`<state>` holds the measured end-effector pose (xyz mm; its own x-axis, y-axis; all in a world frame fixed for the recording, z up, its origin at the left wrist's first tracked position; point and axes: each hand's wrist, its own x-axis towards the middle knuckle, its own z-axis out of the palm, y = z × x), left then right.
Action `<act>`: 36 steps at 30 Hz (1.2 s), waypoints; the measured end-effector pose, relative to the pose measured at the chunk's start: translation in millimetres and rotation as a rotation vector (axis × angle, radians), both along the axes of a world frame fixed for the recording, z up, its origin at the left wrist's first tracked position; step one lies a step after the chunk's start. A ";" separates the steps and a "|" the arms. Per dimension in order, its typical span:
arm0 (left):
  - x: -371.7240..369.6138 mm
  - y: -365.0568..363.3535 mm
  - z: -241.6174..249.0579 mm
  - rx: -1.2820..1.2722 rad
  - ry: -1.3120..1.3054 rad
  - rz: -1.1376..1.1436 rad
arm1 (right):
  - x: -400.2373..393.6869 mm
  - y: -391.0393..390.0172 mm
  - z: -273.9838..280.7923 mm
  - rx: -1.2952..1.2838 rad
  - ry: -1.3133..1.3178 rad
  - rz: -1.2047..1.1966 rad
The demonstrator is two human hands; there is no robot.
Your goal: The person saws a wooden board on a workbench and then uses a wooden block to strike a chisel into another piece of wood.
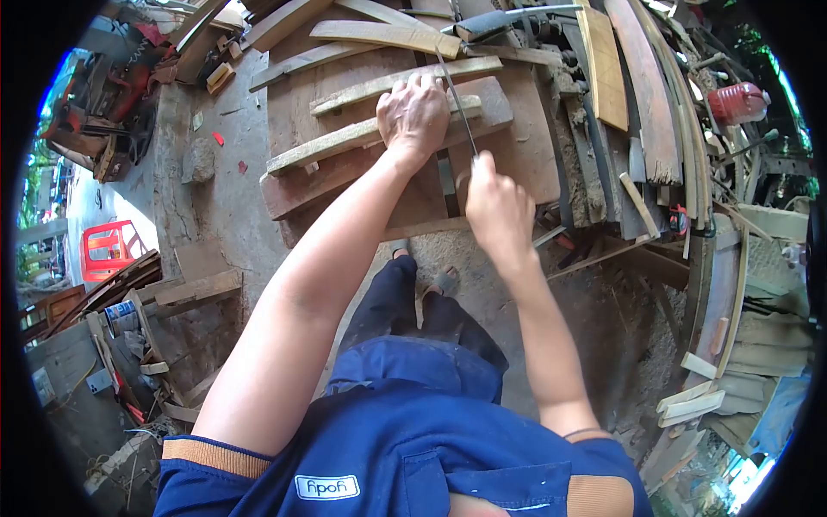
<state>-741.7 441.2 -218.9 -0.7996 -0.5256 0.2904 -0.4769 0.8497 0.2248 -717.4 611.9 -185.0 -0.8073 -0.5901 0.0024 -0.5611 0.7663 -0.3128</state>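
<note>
A narrow, rough-edged wooden strip (327,146) lies across a thicker wooden block (493,102) on the workbench. My left hand (415,115) presses on this strip near its right end, fingers curled over it. In my right hand (501,207) is a handsaw (462,115), its handle hidden in the closed fist. The thin blade points away from me and crosses the strip just right of my left hand. Beyond it, a second wooden strip (357,97) lies roughly parallel.
Curved wooden pieces (379,34) lie at the bench's far side. Long boards (644,86) are stacked on the right, with a red plastic jug (739,103) past them. A red plastic stool (110,248) stands on the left, near scrap wood (196,288).
</note>
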 end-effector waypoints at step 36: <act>-6.4 3.3 -3.6 -0.017 0.005 0.031 | -43.3 -41.0 -11.5 -0.129 0.021 -0.009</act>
<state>-748.1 444.5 -222.5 -0.7812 -0.5456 0.3033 -0.5023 0.8379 0.2134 -760.7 571.0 -196.5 -0.8113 -0.5769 0.0947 -0.5621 0.7253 -0.3974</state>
